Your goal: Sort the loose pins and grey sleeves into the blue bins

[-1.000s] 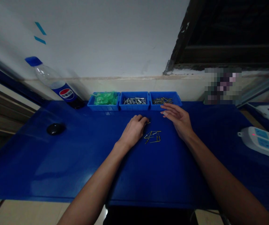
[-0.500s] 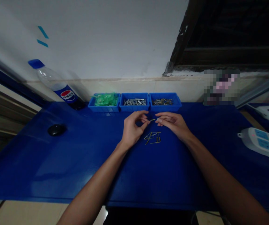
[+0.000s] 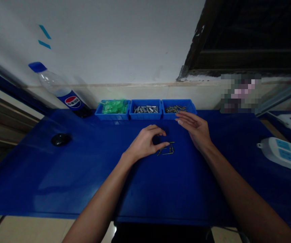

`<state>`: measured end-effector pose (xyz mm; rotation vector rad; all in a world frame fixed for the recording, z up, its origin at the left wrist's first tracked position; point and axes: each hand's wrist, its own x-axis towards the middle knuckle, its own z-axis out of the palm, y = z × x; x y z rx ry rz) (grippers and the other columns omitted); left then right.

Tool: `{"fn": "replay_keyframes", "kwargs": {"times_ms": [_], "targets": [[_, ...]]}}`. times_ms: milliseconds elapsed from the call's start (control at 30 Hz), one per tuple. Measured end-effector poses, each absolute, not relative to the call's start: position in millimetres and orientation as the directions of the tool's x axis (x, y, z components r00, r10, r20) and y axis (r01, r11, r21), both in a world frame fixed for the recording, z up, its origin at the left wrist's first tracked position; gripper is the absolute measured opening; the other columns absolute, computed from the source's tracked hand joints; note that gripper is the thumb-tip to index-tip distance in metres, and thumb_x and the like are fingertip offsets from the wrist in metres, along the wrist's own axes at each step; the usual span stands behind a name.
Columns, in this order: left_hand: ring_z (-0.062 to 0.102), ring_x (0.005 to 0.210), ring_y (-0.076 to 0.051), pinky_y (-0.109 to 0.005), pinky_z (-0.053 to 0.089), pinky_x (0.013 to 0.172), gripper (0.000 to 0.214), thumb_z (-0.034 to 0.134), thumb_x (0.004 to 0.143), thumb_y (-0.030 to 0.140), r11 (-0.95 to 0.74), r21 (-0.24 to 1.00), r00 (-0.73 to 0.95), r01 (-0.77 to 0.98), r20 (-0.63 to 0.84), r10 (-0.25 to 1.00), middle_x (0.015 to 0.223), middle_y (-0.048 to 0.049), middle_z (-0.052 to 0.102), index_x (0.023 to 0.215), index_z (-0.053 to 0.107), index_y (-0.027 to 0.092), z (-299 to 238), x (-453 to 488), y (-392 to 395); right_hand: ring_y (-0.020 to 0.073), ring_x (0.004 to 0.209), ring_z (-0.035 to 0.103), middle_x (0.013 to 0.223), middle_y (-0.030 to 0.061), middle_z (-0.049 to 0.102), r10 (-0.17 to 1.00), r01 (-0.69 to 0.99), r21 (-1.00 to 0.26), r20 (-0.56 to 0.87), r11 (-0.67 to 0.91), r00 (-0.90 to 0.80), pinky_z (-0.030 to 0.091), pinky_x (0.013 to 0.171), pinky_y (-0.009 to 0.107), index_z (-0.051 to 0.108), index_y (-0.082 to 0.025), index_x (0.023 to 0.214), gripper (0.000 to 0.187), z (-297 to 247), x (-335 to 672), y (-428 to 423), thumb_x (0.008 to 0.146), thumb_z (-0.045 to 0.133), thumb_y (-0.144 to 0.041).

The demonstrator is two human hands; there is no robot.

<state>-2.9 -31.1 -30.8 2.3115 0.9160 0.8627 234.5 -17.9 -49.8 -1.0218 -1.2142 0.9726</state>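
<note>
I am resting my left hand (image 3: 144, 143) on the blue bench (image 3: 84, 175), just left of the small pile of brass pins (image 3: 167, 149). Its thumb and forefinger are curling toward each other in a loose pinch right at the pile's left edge, the thumb tip touching or nearly touching the nearest pins; I cannot tell whether that grip is actually closing on a pin. My right hand (image 3: 197, 130) is hovering behind and to the right of the pile, fingers stretched out and spread, its grip open and holding nothing, the fingertips pointing at the front wall of the right tray (image 3: 178, 109).

The pins themselves are lying loose and crossed on the bench, between my two hands. Three blue trays are sitting in a row well behind the pile, against the wall: the right one is holding dark thin pins, the middle tray (image 3: 145, 109) silvery sleeves, and the left tray (image 3: 113, 108) green pieces. Far left of the pile, a cola bottle (image 3: 59, 90) is leaning by the wall and a black round object (image 3: 60, 139) is lying flat. Far right of the pile, a white power strip (image 3: 283, 153) is lying on the bench.
</note>
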Motion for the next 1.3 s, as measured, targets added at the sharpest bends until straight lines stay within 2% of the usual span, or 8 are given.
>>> {"fn": "replay_keyframes", "kwargs": {"times_ms": [67, 167, 533, 667, 800, 967, 1100, 1300], "targets": [[0.068, 0.104, -0.023, -0.042, 0.053, 0.101, 0.029, 0.085, 0.085, 0.037, -0.698, 0.595, 0.692, 0.397, 0.305, 0.654, 0.108, -0.0067, 0.072, 0.105, 0.074, 0.018, -29, -4, -32, 0.0284, 0.119, 0.073, 0.132, 0.0039, 0.076, 0.95, -0.031, -0.955, 0.29, 0.295, 0.114, 0.053, 0.112, 0.052, 0.074, -0.034, 0.127, 0.05, -51, 237, -16, 0.079, 0.088, -0.033], [0.067, 0.105, -0.024, -0.044, 0.049, 0.106, 0.025, 0.085, 0.086, 0.032, -0.729, 0.54, 0.76, 0.421, 0.229, 0.608, 0.109, -0.0068, 0.071, 0.104, 0.075, 0.019, -31, -2, -33, 0.0291, 0.119, 0.073, 0.135, 0.0044, 0.074, 0.952, -0.008, -0.957, 0.286, 0.289, 0.112, 0.055, 0.111, 0.053, 0.072, -0.035, 0.13, 0.05, -51, 239, -16, 0.082, 0.085, -0.036], [0.066, 0.102, -0.022, -0.035, 0.053, 0.094, 0.009, 0.063, 0.102, 0.022, -0.71, 0.55, 0.738, 0.44, 0.229, 0.635, 0.106, -0.0079, 0.069, 0.104, 0.071, 0.017, -46, 7, -33, 0.0245, 0.103, 0.076, 0.125, 0.0039, 0.078, 0.974, -0.069, -0.974, 0.21, 0.216, 0.087, 0.061, 0.087, 0.042, 0.078, -0.033, 0.116, 0.033, -48, 234, -19, 0.084, 0.084, -0.032], [0.066, 0.099, -0.022, -0.037, 0.052, 0.095, 0.009, 0.063, 0.102, 0.025, -0.685, 0.57, 0.674, 0.454, 0.283, 0.682, 0.103, -0.0072, 0.071, 0.102, 0.069, 0.018, -45, 8, -33, 0.0233, 0.1, 0.076, 0.122, 0.0039, 0.079, 0.975, -0.069, -0.976, 0.202, 0.209, 0.093, 0.06, 0.084, 0.04, 0.078, -0.033, 0.115, 0.032, -48, 234, -19, 0.083, 0.083, -0.032], [0.069, 0.087, -0.019, -0.032, 0.053, 0.086, 0.009, 0.066, 0.101, 0.026, -0.589, 0.693, 0.512, 0.416, 0.356, 0.782, 0.092, -0.0036, 0.076, 0.1, 0.071, 0.018, -41, 10, -33, 0.0219, 0.096, 0.076, 0.118, 0.0042, 0.08, 0.976, -0.077, -0.976, 0.197, 0.205, 0.09, 0.059, 0.082, 0.038, 0.078, -0.031, 0.114, 0.032, -47, 234, -20, 0.083, 0.084, -0.032], [0.075, 0.081, -0.017, -0.029, 0.058, 0.079, 0.008, 0.073, 0.095, 0.024, -0.484, 0.806, 0.312, 0.34, 0.388, 0.867, 0.092, -0.0034, 0.081, 0.1, 0.078, 0.019, -38, 10, -34, 0.0201, 0.082, 0.074, 0.096, 0.0041, 0.082, 0.985, -0.06, -0.984, 0.165, 0.168, 0.051, 0.058, 0.079, 0.038, 0.078, -0.027, 0.111, 0.028, -45, 232, -21, 0.084, 0.082, -0.033], [0.078, 0.095, -0.018, -0.03, 0.061, 0.088, 0.017, 0.067, 0.097, 0.016, -0.45, 0.834, 0.282, 0.32, 0.37, 0.885, 0.108, -0.0048, 0.083, 0.109, 0.079, 0.019, -37, 10, -35, 0.0193, 0.076, 0.074, 0.089, 0.0047, 0.082, 0.988, -0.003, -0.988, 0.155, 0.155, -0.008, 0.058, 0.075, 0.037, 0.08, -0.024, 0.105, 0.024, -43, 233, -21, 0.085, 0.081, -0.037], [0.08, 0.091, -0.018, -0.028, 0.064, 0.085, 0.018, 0.069, 0.094, 0.014, -0.436, 0.849, 0.273, 0.298, 0.362, 0.891, 0.098, -0.0033, 0.083, 0.111, 0.074, 0.019, -38, 11, -36, 0.0216, 0.075, 0.077, 0.083, 0.0052, 0.082, 0.987, 0.092, -0.993, 0.065, 0.079, -0.144, 0.061, 0.073, 0.036, 0.084, -0.024, 0.096, 0.028, -41, 229, -25, 0.078, 0.087, -0.044]]}}
